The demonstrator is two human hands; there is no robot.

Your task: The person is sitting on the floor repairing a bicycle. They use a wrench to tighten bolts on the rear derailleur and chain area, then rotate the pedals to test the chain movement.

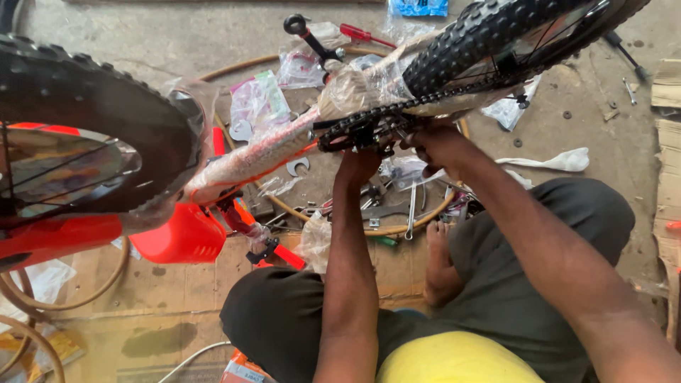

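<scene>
An upside-down bicycle with an orange frame (248,159) wrapped in clear plastic lies across my lap. Its rear knobby tyre (489,32) is at the upper right, its front tyre (92,120) at the left. A black chain and chainring (355,128) sit at the middle. My left hand (358,163) reaches up under the chainring and touches it. My right hand (436,145) grips beside the chain near the rear wheel; what its fingers hold is hidden.
Wrenches (411,209) and small tools lie on the concrete floor inside a tan tyre hoop (425,213). Plastic bags (259,103), a red-handled screwdriver (365,33), flattened cardboard (667,142) and an orange mudguard (181,237) surround me.
</scene>
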